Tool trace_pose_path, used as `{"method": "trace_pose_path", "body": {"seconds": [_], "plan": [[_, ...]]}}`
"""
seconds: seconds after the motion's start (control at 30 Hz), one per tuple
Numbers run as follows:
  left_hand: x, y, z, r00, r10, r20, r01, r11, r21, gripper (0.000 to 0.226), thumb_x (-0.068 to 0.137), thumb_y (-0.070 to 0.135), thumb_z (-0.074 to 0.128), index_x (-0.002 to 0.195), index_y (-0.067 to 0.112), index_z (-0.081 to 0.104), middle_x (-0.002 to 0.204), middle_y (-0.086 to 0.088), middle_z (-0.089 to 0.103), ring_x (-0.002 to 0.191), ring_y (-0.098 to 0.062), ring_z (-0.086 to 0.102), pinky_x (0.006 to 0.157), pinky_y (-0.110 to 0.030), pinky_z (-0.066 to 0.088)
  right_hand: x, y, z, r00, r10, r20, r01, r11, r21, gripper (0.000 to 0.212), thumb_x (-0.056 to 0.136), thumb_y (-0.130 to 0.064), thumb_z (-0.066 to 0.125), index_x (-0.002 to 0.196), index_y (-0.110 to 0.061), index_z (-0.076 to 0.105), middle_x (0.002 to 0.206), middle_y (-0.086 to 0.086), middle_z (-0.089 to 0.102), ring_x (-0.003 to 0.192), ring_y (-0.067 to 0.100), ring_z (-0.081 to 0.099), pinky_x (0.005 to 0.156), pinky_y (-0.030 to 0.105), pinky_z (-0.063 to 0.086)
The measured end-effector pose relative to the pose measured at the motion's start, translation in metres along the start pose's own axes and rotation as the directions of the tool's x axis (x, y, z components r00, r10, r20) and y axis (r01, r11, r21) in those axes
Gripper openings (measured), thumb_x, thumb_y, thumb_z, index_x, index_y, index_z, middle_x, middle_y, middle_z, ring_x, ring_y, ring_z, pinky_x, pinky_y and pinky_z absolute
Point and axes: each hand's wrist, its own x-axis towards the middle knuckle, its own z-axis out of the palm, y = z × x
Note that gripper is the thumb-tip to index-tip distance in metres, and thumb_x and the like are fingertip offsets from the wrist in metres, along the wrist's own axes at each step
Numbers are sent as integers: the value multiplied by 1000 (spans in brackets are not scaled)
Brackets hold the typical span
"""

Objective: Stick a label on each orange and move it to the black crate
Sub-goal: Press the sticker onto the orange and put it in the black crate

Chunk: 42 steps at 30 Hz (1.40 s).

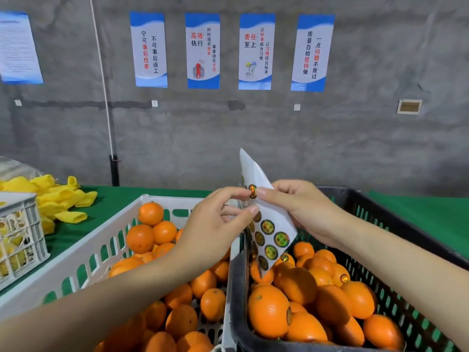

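A white sheet of round shiny labels (269,226) is held upright over the gap between two crates. My right hand (302,212) grips the sheet from behind, thumb near its top. My left hand (218,219) pinches one label (252,191) at the sheet's upper edge between thumb and forefinger. The white crate (101,240) on the left holds several unlabelled oranges (151,213). The black crate (396,224) on the right holds several oranges, some with a label showing (344,278).
A green cloth covers the table (431,214). Yellow foam fruit sleeves (58,199) lie heaped at the far left, beside a small white crate (20,237) with more of them. A grey concrete wall with posters stands behind.
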Motion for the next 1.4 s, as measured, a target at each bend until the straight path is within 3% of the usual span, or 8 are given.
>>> {"method": "trace_pose_path", "body": {"seconds": [0.1, 0.2, 0.43, 0.6, 1.03, 1.17, 1.27, 1.4], "plan": [[1, -2, 0, 999, -53, 6, 53, 998, -21, 27, 91, 34, 71, 116, 29, 66, 80, 14, 75, 69, 3, 69, 62, -11, 51, -1, 0, -1, 997, 4, 75, -6, 999, 32, 22, 91, -36, 67, 95, -17, 78, 95, 11, 76, 91, 27, 74, 75, 31, 58], [3, -3, -1, 997, -76, 22, 76, 997, -23, 30, 88, 33, 73, 118, 27, 69, 98, 12, 76, 89, -4, 73, 78, -25, 60, -1, -2, -2, 994, -5, 109, 1, 1000, 30, 20, 93, -30, 64, 95, -17, 78, 98, 11, 76, 93, 27, 73, 76, 27, 58], [3, 2, -6, 998, -2, 65, 3, 1000, -22, 34, 85, 40, 67, 112, 21, 76, 98, 11, 77, 94, -6, 72, 86, -25, 58, -3, -5, -1, 989, -26, 142, 36, 997, -62, 34, 86, -38, 69, 98, -7, 76, 104, 18, 73, 104, 36, 67, 99, 47, 52], [6, 2, -9, 997, -14, 81, 18, 998, -53, 17, 96, 22, 64, 105, 20, 78, 95, 9, 78, 92, -7, 72, 80, -19, 57, -5, -10, -5, 984, -28, 175, 62, 979, -193, 16, 93, -24, 65, 89, -21, 79, 96, 0, 76, 96, 15, 70, 87, 26, 51], [9, -1, -7, 996, -89, 8, 89, 995, -38, 28, 94, 10, 61, 76, 24, 78, 74, 1, 75, 74, -8, 70, 72, -18, 55, 1, 0, -1, 996, -47, 71, 61, 974, -219, 9, 87, -8, 67, 91, -13, 74, 86, 9, 75, 81, 21, 71, 81, 40, 57], [13, -6, -12, 987, -118, -105, 116, 993, -28, 23, 95, 15, 61, 78, 19, 77, 72, -6, 73, 68, -26, 64, 63, -23, 49, 8, 2, -5, 982, -82, -170, 66, 993, -99, 56, 87, 4, 60, 133, -26, 51, 65, -1, 58, 60, 17, 56, 60, 30, 45], [13, -8, -14, 990, -88, -114, 91, 996, 21, 23, 96, 18, 61, 79, 22, 76, 69, -3, 71, 63, -19, 60, 58, -20, 47, 4, 0, -12, 934, -274, -231, 171, 907, -384, 55, 89, -6, 53, 134, -39, 48, 64, -18, 51, 52, -1, 43, 52, 14, 34], [8, -5, -13, 998, 15, -67, -6, 991, 133, 21, 96, 21, 61, 81, 28, 73, 68, 0, 67, 70, -21, 62, 66, -37, 53, 0, -4, -5, 924, -338, -178, 134, 725, -676, 32, 90, -15, 51, 86, -37, 74, 70, -12, 53, 71, -6, 52, 59, 22, 36]]}}
